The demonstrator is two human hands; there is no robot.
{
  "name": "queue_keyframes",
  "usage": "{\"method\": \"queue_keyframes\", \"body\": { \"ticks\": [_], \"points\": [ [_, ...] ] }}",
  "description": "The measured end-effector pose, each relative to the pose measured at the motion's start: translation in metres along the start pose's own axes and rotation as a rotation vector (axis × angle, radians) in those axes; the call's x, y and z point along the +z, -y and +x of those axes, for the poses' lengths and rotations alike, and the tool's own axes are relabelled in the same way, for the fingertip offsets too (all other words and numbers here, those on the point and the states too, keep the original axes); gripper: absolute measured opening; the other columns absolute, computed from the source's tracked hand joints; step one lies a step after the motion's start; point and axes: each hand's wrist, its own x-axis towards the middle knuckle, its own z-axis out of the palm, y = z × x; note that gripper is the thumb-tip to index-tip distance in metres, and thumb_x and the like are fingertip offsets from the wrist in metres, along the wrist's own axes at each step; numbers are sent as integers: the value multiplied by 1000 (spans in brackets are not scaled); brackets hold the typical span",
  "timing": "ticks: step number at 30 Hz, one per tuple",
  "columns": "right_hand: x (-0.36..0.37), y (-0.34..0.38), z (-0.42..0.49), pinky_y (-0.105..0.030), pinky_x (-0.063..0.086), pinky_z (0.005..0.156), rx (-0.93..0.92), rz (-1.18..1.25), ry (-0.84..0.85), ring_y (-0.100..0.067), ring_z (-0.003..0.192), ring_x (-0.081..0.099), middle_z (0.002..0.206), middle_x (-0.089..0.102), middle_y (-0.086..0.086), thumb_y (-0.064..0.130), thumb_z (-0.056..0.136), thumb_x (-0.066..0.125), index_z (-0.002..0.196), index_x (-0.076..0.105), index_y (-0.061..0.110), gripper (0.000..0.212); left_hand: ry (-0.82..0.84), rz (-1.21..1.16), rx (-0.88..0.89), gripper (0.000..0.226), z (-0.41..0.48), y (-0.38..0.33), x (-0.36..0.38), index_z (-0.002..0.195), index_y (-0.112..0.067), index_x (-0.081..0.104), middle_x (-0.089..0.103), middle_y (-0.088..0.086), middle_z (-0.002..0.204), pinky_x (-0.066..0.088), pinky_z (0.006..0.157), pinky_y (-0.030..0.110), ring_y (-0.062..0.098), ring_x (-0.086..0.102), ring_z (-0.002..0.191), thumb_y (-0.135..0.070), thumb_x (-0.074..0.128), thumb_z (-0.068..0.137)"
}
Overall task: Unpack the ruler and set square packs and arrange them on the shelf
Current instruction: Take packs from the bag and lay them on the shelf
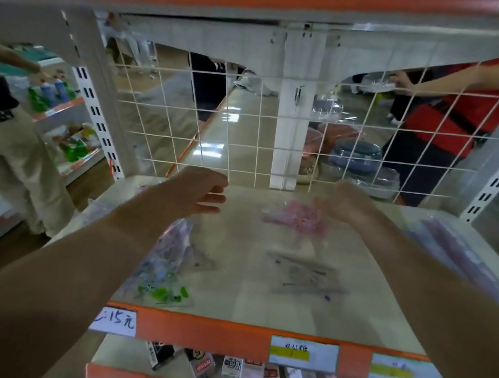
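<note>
Head cam: left hand [199, 193] grip was wide, right hand [343, 201] grip unclear; rushing could've shoved pink pack [297, 218] through wire grid [260, 116].

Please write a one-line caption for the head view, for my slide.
Left hand and right hand reach over a shelf bearing a pink pack, a green-flecked pack and a clear pack.

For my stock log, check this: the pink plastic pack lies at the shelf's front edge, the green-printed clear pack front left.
No: the head view shows the pink plastic pack near the back, by the white wire grid. The green-printed clear pack is front left.
</note>
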Motion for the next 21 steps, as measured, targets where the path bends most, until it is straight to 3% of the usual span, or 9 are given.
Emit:
{"method": "queue_keyframes", "body": {
  "ticks": [3,6,9,12,14,18,21],
  "points": [
    [2,16,-1,-29,43,70,-102,-17,-17,-25,86,57,110,63,-15,25,88,57,112,60,5,31,-104,165,57,10,-7,0,-30,85,-12,61,59,5,81,48,74,32,17,59,74,-9,55,91],
    [15,55,-14,-29,47,81,-293,115,170,-22,96,59,115,64,-9,26,88,64,115,63,8,32,-221,395,102,13,-14,3,-63,79,-15,62,59,7,78,40,62,24,15,55,66,-6,60,88],
    [37,101,-41,-21,47,78,-435,104,365,-17,101,57,124,60,-7,29,88,65,118,63,11,35,-224,685,105,18,-22,9,-94,76,-21,62,56,4,78,33,53,17,11,46,61,-8,61,88],
    [62,135,-56,-31,43,99,-505,-57,437,-26,121,51,138,50,-12,44,88,62,133,51,5,60,-164,987,54,17,-33,19,-112,106,-20,67,62,6,112,39,66,14,15,57,88,-15,59,91],
    [77,148,-60,-33,42,101,-496,-68,483,-27,124,50,140,48,-11,48,83,66,138,46,7,71,-152,1044,21,43,-40,28,-117,130,-14,56,54,7,132,38,79,17,21,54,113,-22,65,89],
    [94,159,-66,-27,46,88,-525,-47,499,-23,108,59,124,61,-6,34,80,74,126,57,11,54,-66,1076,-49,79,-46,52,-124,145,-19,34,41,3,145,39,94,25,22,46,125,-39,73,80],
    [92,155,-63,-23,47,63,-412,201,578,-17,79,61,91,63,-4,18,80,75,132,47,5,61,-109,1096,-55,76,-49,61,-130,140,-20,41,46,3,136,41,90,27,21,48,118,-48,73,77]
  ]
}}
